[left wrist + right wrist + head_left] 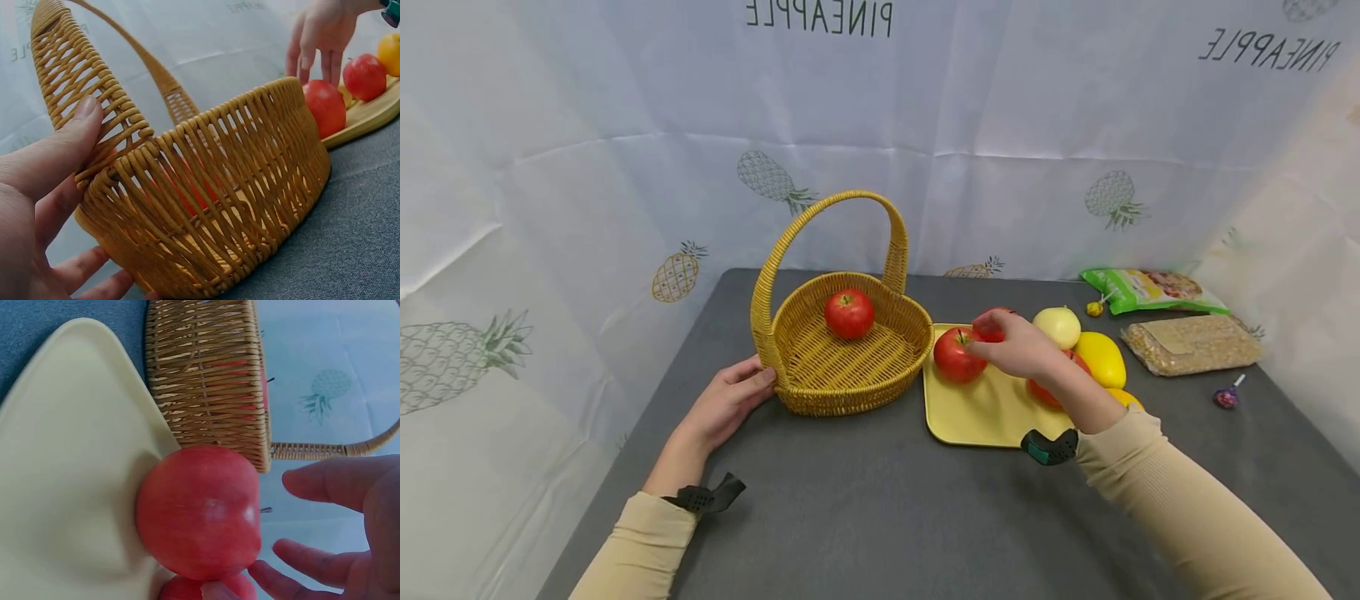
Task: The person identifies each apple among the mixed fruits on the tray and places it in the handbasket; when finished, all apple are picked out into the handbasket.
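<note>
A golden wicker basket (850, 400) with a tall hoop handle holds one red apple (849, 314). My left hand (730, 404) holds the basket by its left end, thumb against the handle's base and the other fingers spread along the outer wall in the left wrist view. Over the yellow tray (958, 429), my right hand (1018, 346) reaches above another red apple (199, 512) near the tray's left side. Its thumb and fingers are spread around the top of that apple, with a gap between thumb and apple in the right wrist view. A further red apple (187, 589) sits behind, partly hidden.
More fruit crowds the tray's right side: a red apple (364, 77), a pale round fruit (1057, 327) and a yellow fruit (1101, 361). Farther right lie a green packet (1150, 290), a bag of grains (1191, 343) and a lollipop (1228, 395). A pineapple-print cloth (850, 108) hangs behind.
</note>
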Tool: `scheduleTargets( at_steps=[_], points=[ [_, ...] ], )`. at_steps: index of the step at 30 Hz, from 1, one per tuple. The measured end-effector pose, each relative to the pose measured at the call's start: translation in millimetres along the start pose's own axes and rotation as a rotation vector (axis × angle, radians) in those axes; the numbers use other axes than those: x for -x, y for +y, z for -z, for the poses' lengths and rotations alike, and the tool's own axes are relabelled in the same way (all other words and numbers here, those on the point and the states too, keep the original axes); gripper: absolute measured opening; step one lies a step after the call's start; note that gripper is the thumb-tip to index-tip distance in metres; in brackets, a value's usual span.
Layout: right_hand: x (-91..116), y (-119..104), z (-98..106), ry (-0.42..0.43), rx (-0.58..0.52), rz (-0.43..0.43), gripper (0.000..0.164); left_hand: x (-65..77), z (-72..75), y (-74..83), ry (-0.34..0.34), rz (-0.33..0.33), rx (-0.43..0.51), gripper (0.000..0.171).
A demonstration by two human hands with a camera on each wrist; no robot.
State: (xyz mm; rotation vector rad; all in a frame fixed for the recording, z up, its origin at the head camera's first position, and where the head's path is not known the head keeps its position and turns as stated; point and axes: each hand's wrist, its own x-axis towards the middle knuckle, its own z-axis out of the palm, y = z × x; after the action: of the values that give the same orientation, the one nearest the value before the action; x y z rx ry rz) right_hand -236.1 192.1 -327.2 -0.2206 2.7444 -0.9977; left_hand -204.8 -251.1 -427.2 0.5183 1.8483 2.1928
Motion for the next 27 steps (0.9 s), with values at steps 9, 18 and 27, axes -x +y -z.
scheduleTargets(
  at_steps=[9, 18, 27],
  points=[
    [-4, 6, -10, -0.048, -0.063, 0.040, 0.078, -0.3, 0.6, 3.1, -0.011, -0.001, 0.007, 0.027],
    [-14, 12, -19, -0.064, -0.093, 0.041, 0.084, 0.0, -0.5, 3.9, 0.011, 0.033, 0.003, 0.031],
    [-16, 17, -24, -0.062, -0.116, 0.005, 0.091, 0.0, -1.8, 2.2, 0.029, 0.037, -0.011, 0.036]
  ],
)
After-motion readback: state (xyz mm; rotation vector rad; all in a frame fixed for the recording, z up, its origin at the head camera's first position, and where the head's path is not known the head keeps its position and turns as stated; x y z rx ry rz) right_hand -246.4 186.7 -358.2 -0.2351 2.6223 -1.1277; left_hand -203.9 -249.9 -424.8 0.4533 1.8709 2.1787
